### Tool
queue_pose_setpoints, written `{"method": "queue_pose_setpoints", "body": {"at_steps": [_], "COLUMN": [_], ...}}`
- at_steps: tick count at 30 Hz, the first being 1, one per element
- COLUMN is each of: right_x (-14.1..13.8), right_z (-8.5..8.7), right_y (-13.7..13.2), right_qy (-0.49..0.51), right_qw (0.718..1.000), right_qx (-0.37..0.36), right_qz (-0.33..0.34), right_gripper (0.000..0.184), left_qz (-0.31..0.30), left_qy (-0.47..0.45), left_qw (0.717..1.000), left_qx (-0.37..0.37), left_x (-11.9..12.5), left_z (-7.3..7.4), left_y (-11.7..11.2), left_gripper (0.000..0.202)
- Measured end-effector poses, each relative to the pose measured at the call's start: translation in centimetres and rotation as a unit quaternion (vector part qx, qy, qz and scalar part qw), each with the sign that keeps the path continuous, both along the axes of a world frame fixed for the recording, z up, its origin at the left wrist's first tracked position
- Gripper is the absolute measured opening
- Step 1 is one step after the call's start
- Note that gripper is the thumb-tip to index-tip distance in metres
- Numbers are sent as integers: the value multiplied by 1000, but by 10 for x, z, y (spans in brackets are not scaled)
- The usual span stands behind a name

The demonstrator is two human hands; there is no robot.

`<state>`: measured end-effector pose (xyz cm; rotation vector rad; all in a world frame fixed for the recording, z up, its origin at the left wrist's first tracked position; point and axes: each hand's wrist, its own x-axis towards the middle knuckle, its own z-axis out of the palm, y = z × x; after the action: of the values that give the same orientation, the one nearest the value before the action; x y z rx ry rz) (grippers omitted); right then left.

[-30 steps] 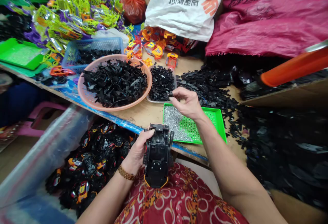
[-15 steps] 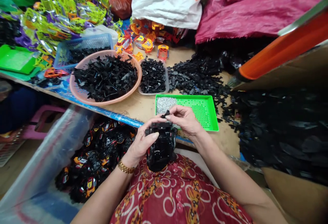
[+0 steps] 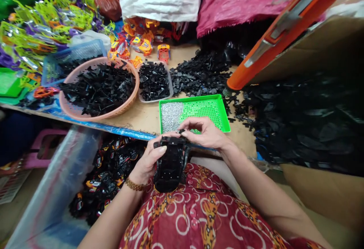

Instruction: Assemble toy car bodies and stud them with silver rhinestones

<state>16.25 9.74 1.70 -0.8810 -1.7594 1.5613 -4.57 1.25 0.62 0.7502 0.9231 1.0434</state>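
A black toy car, underside up, rests against my lap at the table's front edge. My left hand is closed around its left side, thumb on the underside and fingers along the far end. At that far end my right hand pinches a small black plastic part against the car. Just beyond the hands lies a green perforated tray with small silvery metal pieces heaped in its left part.
A pink basket and a clear tub hold black plastic parts. More loose black parts cover the table behind. An orange post slants at right. Below left, a plastic-lined bin holds several toy cars.
The view has shifted to the right. My right fingers have brought the small black part down closer against the far end of the toy car.
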Motion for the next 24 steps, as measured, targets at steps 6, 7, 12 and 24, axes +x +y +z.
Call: {"method": "queue_pose_setpoints", "body": {"at_steps": [6,7,12,24], "right_x": [9,12,26,23], "right_z": [-5,-5,5,18], "right_y": [0,0,-3,2], "right_qy": [-40,-45,-11,-113], "right_qw": [999,999,994,944], "right_qx": [7,18,82,265], "right_qz": [-8,-5,-73,160], "right_gripper": [11,9,5,9], "left_qz": [-8,-8,7,-70], "left_qy": [-11,-23,-94,-131], "left_qw": [1000,999,977,949], "left_qx": [-25,-44,-190,-277], "left_x": [9,12,22,33], "left_z": [5,7,7,-4], "left_y": [-1,-1,2,23], "left_gripper": [43,44,52,53]}}
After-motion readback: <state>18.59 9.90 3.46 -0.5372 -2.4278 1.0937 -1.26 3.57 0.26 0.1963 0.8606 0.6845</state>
